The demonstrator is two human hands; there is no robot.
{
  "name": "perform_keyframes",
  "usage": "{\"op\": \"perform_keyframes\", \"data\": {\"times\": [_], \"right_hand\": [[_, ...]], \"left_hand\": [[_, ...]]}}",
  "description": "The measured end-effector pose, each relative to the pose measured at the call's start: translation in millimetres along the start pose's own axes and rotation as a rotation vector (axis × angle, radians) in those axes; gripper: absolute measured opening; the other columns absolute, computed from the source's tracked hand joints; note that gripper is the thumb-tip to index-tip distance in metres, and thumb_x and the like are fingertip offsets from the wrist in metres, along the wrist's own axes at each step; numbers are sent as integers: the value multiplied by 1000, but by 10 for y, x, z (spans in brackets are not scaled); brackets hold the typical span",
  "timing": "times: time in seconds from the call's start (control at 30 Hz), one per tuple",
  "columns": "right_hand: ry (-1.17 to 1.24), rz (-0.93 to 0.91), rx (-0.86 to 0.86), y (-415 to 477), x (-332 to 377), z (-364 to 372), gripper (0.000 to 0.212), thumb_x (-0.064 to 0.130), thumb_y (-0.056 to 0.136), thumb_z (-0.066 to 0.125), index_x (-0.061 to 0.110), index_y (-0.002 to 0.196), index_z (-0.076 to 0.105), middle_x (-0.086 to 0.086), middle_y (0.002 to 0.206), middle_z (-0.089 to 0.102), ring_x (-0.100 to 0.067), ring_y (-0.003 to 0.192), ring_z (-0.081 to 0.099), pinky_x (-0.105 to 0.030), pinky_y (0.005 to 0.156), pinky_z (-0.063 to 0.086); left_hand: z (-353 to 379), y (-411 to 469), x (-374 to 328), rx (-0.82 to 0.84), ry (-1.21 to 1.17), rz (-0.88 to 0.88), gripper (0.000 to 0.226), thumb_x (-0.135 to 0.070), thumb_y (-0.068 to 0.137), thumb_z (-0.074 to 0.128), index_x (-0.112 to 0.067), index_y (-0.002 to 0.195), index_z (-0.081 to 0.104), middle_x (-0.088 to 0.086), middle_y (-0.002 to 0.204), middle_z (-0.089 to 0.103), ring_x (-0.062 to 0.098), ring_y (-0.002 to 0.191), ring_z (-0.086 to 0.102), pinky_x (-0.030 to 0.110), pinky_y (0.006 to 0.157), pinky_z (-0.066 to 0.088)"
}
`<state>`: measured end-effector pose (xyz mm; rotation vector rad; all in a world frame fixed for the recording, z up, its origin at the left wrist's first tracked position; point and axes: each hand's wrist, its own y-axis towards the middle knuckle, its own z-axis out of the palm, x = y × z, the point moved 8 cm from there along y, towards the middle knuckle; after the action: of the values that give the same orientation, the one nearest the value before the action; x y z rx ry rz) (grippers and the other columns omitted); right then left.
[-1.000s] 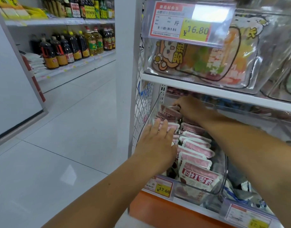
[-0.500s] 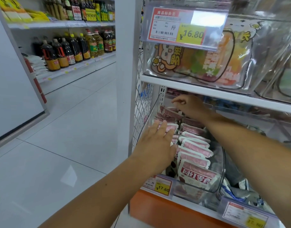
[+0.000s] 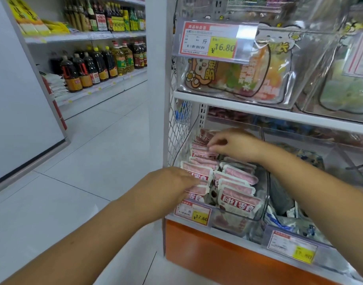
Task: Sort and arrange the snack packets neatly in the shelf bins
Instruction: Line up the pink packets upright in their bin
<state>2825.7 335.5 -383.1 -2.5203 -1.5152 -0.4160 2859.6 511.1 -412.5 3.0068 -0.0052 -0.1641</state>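
**Both hands in the pink packet bin**

I see the left hand (image 3: 172, 186) at the lower middle of the frame. It is blurry, but its fingers look straight and close together. The tips touch the front packets of the left row. The right hand (image 3: 236, 144) reaches in from the right, a bit higher up. Its fingers are curled down and pinch the top edge of a rear packet (image 3: 203, 153) in that same row.

The snack packets (image 3: 238, 197) are pink and white with red labels. They stand in two rows, one behind the other, inside a clear bin (image 3: 266, 194) on the lower shelf (just right of the middle of the frame). A price tag (image 3: 194, 213) with 17.60 on yellow hangs on the front of the bin. A white wire mesh (image 3: 179, 128) is just left of it.

One shelf up, an upper bin (image 3: 287, 99) holds a big cartoon bag (image 3: 228, 79). A 16.80 tag (image 3: 210, 41) hangs on its front. Oil bottles (image 3: 98, 64) stand on shelves at the upper left.
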Motion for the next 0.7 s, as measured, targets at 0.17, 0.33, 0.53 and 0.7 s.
{"op": "perform_keyframes", "data": {"times": [0.17, 0.33, 0.53, 0.7], "right_hand": [[-71, 38, 73, 32, 78, 312, 7, 22, 88, 66, 19, 85, 72, 6, 90, 72, -14, 82, 65, -31, 78, 53], [-21, 78, -2, 14, 40, 216, 12, 22, 89, 66, 18, 95, 75, 7, 96, 73, -12, 83, 65, -27, 77, 51], [40, 122, 78, -38, 84, 266, 34, 4, 90, 57, 21, 117, 69, 6, 116, 69, -9, 101, 63, -23, 87, 46], [23, 97, 116, 1, 66, 271, 23, 7, 92, 59, 14, 111, 71, 3, 108, 69, 0, 77, 54, -15, 66, 39]], "left_hand": [[-26, 2, -16, -57, 85, -21, 34, -27, 98, 51, -35, 131, 56, -5, 119, 66, 20, 106, 59, 34, 81, 53], [-87, 54, -8, -108, 96, -48, 33, -32, 100, 45, -41, 130, 56, -10, 120, 65, 15, 108, 58, 25, 82, 47], [-93, 49, -32, -118, 99, -54, 38, -41, 100, 43, -44, 137, 48, -13, 130, 59, 11, 116, 52, 28, 88, 46], [-57, 17, -14, -112, 58, -35, 39, -36, 99, 47, -39, 138, 49, -12, 132, 58, 12, 118, 51, 27, 90, 43]]}}
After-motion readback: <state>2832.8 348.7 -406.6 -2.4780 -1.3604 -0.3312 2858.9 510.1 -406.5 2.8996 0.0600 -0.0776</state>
